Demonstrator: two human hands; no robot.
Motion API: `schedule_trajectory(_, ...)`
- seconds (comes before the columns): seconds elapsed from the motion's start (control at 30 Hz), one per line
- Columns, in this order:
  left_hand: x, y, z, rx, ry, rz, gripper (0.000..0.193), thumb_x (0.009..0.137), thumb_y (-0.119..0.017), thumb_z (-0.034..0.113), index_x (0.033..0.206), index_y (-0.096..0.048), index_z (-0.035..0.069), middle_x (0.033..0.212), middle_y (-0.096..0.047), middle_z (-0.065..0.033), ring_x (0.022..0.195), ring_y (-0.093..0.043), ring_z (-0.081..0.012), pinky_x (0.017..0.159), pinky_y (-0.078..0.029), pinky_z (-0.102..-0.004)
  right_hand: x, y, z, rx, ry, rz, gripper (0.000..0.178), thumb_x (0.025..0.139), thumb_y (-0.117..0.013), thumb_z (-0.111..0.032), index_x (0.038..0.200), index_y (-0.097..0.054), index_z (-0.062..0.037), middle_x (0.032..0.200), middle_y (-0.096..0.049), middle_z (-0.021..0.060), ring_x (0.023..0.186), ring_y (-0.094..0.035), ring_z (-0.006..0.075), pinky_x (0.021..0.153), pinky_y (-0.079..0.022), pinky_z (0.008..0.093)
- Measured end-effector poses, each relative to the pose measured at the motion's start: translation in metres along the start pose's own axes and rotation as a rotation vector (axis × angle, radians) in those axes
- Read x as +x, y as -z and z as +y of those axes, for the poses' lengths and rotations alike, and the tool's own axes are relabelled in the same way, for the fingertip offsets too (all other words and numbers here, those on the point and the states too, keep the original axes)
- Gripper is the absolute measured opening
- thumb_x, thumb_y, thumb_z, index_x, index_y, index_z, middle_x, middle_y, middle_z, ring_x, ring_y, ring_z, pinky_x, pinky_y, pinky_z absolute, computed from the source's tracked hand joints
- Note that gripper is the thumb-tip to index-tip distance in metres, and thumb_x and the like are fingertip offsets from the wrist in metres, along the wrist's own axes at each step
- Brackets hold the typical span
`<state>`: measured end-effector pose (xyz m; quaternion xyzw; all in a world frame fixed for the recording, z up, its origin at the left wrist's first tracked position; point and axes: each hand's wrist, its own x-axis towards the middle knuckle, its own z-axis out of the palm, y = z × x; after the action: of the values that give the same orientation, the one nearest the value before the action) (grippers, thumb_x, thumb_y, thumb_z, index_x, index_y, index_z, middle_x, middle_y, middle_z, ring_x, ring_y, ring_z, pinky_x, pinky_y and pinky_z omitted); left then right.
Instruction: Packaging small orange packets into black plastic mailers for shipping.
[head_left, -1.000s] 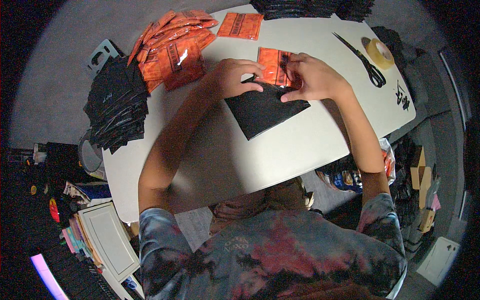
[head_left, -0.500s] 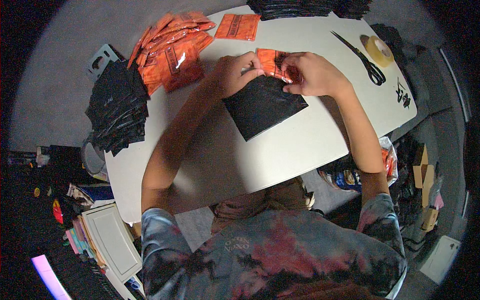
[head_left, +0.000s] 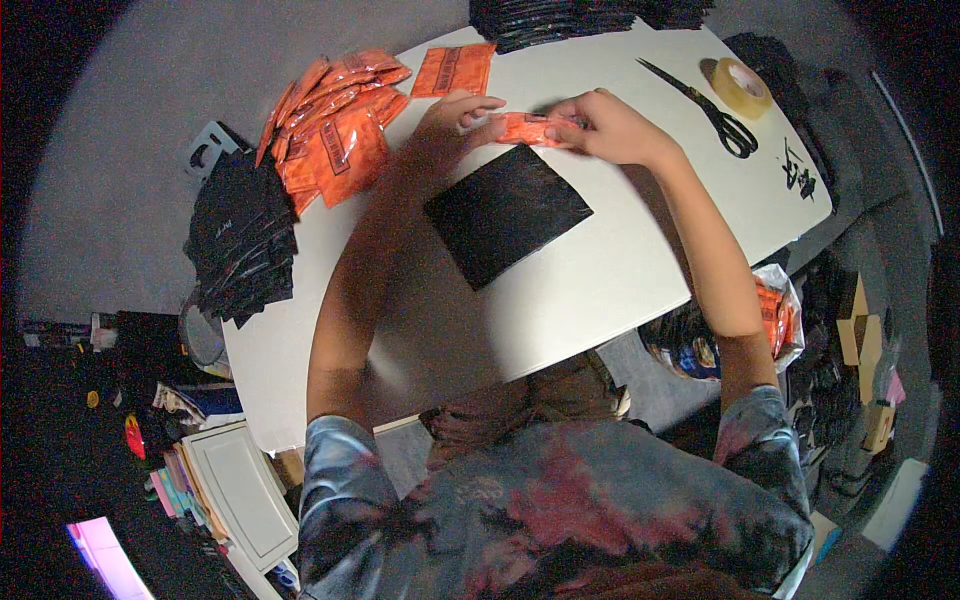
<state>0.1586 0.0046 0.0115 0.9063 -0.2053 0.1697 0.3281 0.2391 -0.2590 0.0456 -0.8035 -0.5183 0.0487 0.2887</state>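
Observation:
Between my two hands is an orange packet (head_left: 530, 128) in shiny clear wrap, bunched or folded narrow. My left hand (head_left: 462, 118) pinches its left end, and my right hand (head_left: 607, 127) grips its right end with thumb and fingers. A flat black plastic bag (head_left: 508, 215) lies on the white table (head_left: 600, 270) just nearer to me, apart from both hands. Another orange packet (head_left: 453, 70) lies flat beyond my left hand. A heap of similar orange packets (head_left: 335, 130) sits to the left of it.
Black bags (head_left: 240, 235) are piled at the table's left edge, and more black bags (head_left: 560, 20) lie along the far edge. Black scissors (head_left: 715, 115), a tape roll (head_left: 742, 86) and small black scraps (head_left: 798, 176) lie on the right. A bag of orange packets (head_left: 775, 315) stands below the right edge.
The orange packet has come away from the black bag and is now bunched narrower between both hands. The black bag now lies free on the table. The whole view has shifted slightly.

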Motion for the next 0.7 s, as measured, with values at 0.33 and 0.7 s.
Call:
schedule_trajectory(0.33,0.005,-0.017,-0.034,0.153,0.012,-0.064,0.036,0.095,-0.068,0.028,0.118,-0.064,0.002,0.108,-0.063,-0.0194,0.096,-0.061,-0.0280,0.085,-0.051,-0.0360,0.003,-0.004,0.003,0.167,-0.151,0.050,0.037,0.094,-0.066,-0.036,0.095,-0.072,0.0006,0.060,-0.059,0.0078,0.056,-0.052,0.0153,0.055,-0.045,0.0343)
schedule_trajectory(0.7,0.022,-0.023,0.001,-0.775,0.277,0.099,0.032,0.096,-0.070,0.021,0.116,-0.059,-0.002,0.091,-0.066,-0.0029,0.079,-0.058,-0.0065,0.068,-0.047,-0.0203,0.005,-0.021,0.047,0.087,0.123,0.373,0.037,0.091,-0.071,-0.041,0.101,-0.078,-0.0061,0.103,-0.069,0.0138,0.088,-0.063,0.0206,0.084,-0.050,0.0332)
